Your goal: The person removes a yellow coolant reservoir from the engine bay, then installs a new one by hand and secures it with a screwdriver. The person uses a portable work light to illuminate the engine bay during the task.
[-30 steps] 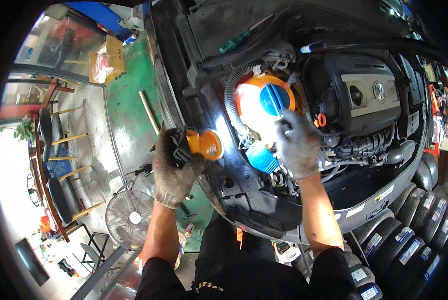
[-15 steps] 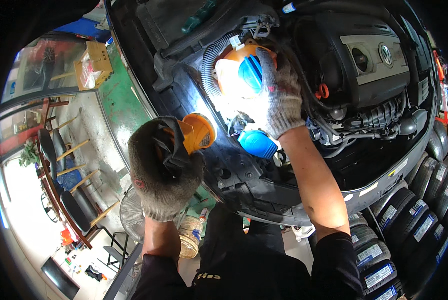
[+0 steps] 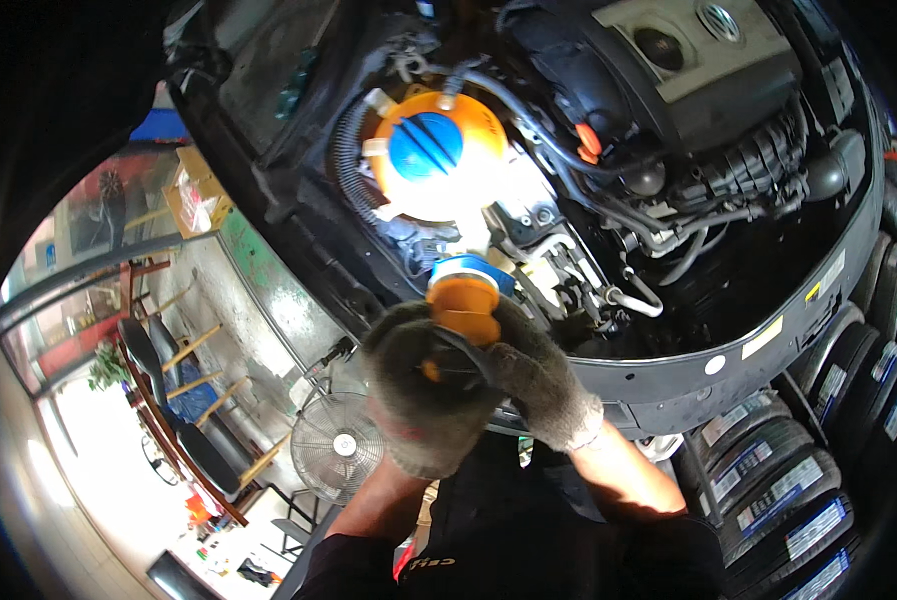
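Engine bay (image 3: 729,285); orange lamp (image 3: 466,300) in hands (image 3: 544,375)

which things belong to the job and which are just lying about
Likely the job's:
flared orange cylinder in the grey-gloved left hand
rounded orange reservoir with ridged blue plastic cap

Lying about:
round grey wire fan
racked black rubber tyres
brown cardboard box

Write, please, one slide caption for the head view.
Gloved hands meet at an orange flared object by an open engine bay.
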A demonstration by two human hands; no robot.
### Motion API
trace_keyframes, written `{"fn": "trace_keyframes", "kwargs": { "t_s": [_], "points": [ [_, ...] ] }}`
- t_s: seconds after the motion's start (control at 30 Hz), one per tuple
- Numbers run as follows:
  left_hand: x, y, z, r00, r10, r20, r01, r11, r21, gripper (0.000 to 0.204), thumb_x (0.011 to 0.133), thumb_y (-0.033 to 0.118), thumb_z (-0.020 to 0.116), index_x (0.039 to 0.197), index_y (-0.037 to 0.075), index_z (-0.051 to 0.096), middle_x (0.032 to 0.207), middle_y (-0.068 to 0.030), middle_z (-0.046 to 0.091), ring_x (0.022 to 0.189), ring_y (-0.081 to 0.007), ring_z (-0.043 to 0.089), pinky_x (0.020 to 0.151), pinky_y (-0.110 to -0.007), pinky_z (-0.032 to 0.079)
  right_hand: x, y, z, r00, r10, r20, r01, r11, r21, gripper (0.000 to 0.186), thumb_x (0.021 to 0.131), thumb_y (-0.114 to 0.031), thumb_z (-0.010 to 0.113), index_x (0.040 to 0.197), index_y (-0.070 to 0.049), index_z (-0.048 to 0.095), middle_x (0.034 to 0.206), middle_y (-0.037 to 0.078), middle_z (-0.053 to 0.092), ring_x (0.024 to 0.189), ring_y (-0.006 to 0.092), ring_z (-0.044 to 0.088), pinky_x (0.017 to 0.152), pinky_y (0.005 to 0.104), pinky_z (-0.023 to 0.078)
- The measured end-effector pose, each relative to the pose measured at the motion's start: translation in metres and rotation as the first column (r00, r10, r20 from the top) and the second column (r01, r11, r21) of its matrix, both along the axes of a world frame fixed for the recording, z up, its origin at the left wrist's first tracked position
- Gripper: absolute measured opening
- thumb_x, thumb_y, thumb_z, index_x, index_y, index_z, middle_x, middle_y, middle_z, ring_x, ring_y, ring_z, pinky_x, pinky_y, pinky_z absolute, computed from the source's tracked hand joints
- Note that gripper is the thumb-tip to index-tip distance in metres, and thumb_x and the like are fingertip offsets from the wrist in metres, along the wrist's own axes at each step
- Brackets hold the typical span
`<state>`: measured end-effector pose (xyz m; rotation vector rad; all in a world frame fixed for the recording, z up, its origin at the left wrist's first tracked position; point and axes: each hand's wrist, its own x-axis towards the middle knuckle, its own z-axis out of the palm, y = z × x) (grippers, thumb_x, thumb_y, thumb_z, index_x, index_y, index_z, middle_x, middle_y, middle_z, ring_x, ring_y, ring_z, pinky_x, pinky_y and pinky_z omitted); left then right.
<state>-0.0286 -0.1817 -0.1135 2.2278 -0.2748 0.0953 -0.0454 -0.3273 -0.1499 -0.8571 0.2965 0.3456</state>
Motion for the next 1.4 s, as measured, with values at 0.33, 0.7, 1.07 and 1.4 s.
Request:
{"fn": "trace_keyframes", "kwargs": {
  "t_s": [0.33, 0.7, 1.07, 1.4],
  "points": [
    [0.107, -0.012, -0.015, 0.993, -0.092, 0.078, 0.045, 0.883, 0.467, 0.1, 0.074, 0.027, 0.096, 0.157, 0.01, 0.044, 0.143, -0.0226, 0.053, 0.126, -0.0419, 0.061, 0.104, -0.05, 0.057, -0.002, -0.059, -0.06, 0.988, 0.057, -0.145, -0.072, 0.993, -0.098, 0.05, 0.093, -0.014, 0.073, 0.14, -0.006, 0.063, 0.117, 0.014, 0.072, 0.116, 0.0295, 0.07, 0.098, 0.0398, 0.059],
    [0.172, -0.023, -0.041, 0.984, 0.016, -0.177, 0.115, 0.7, 0.705, 0.126, 0.061, 0.032, 0.1, 0.166, 0.026, 0.031, 0.156, -0.0206, 0.046, 0.14, -0.0427, 0.054, 0.113, -0.054, 0.053, -0.003, -0.063, -0.093, 1.0, 0.019, 0.003, -0.018, 0.978, -0.207, 0.052, 0.097, -0.021, 0.078, 0.141, -0.002, 0.06, 0.136, 0.016, 0.062, 0.114, 0.0202, 0.071, 0.096, 0.0328, 0.061],
    [0.179, 0.001, -0.053, 0.991, -0.122, 0.05, 0.045, 0.669, 0.742, 0.094, 0.065, 0.028, 0.101, 0.148, 0.011, 0.06, 0.14, -0.0174, 0.063, 0.124, -0.0355, 0.066, 0.104, -0.047, 0.058, 0.008, -0.058, -0.098, 0.96, 0.046, -0.277, -0.011, 0.992, 0.126, 0.067, 0.09, -0.037, 0.088, 0.137, -0.001, 0.057, 0.116, 0.01, 0.068, 0.098, 0.0124, 0.071, 0.087, 0.0274, 0.062],
    [0.195, 0.022, -0.06, 0.958, -0.259, 0.124, 0.082, 0.66, 0.747, 0.09, 0.066, 0.027, 0.101, 0.144, 0.007, 0.061, 0.131, -0.0131, 0.066, 0.116, -0.03, 0.067, 0.102, -0.043, 0.056, -0.006, -0.053, -0.111, 0.984, 0.024, -0.174, -0.035, 0.998, -0.06, 0.084, 0.087, -0.052, 0.086, 0.146, -0.003, 0.05, 0.124, 0.014, 0.066, 0.107, 0.0208, 0.071, 0.096, 0.037, 0.06]
  ]
}}
